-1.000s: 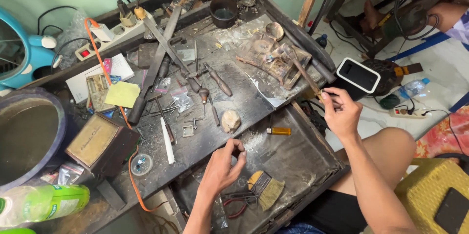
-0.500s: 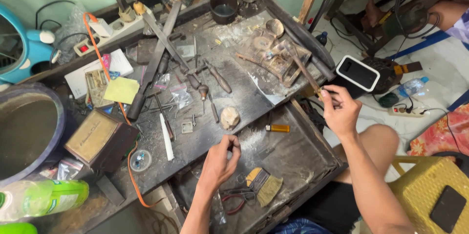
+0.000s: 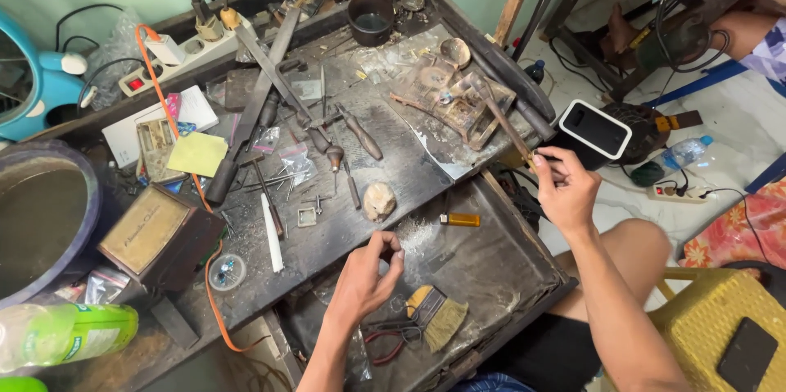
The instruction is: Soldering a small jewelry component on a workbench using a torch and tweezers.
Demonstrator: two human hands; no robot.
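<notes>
The left hand is above the pulled-out tray of the table. Its fingers are curled together, and thumb and forefinger pinch a very small piece — too small to say what it is. Just under this hand lie a brush with pale bristles and red-handled pliers; both rest on the tray floor. An orange lighter lies on the tray a little further away, near a patch of white powder.

The right hand is at the right edge of the table. Its fingers are closed around the end of a thin tool, which goes up and left to the wooden block covered with small parts. Beside this hand stands a white-and-black box.

On the table top are files, a white stick, a yellow note and a brown box — well apart from both hands. A green bottle lies at the lower left.
</notes>
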